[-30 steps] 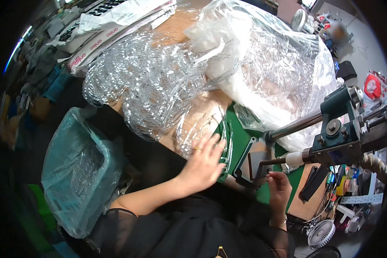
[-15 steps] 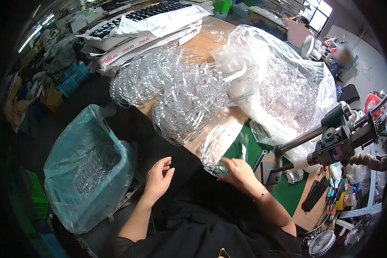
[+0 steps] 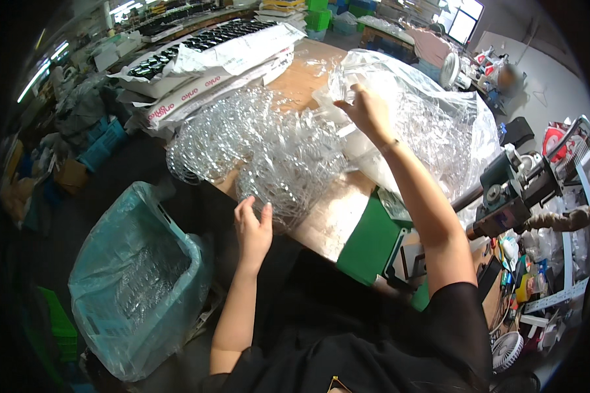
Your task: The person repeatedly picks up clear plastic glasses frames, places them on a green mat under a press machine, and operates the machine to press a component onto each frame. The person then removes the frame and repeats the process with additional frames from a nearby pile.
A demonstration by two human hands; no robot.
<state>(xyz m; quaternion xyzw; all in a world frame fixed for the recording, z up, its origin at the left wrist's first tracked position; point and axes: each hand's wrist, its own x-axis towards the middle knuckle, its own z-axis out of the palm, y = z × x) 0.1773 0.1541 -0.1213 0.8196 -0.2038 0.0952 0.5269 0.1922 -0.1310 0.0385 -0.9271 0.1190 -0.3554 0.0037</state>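
On the wooden tabletop (image 3: 331,219) lies a big tangled heap of thin, clear, glossy plastic pieces (image 3: 285,160); their exact kind cannot be made out. My left hand (image 3: 254,230) is at the heap's near edge, fingers apart, with nothing visible in it. Farther off, my right hand (image 3: 370,112) reaches over the opening of a large clear plastic bag (image 3: 462,105) filled with similar pieces. Its thumb and forefinger stand apart, and the other fingers are partly hidden. A teal basket lined with thin plastic (image 3: 111,262) stands at my left, with clear pieces inside.
A metal clamp-like machine (image 3: 505,196) juts in at right, beside a green work surface (image 3: 370,232). White cartons (image 3: 196,98) with a tray of black glossy parts (image 3: 200,42) stand at the far left. A small white fan (image 3: 507,350) is at lower right. Another person (image 3: 429,49) works in the background.
My right hand has moved from the table's near edge, where it was at a clear plastic bundle, up to the bag. The left hand has risen toward the heap. The view has shifted slightly.
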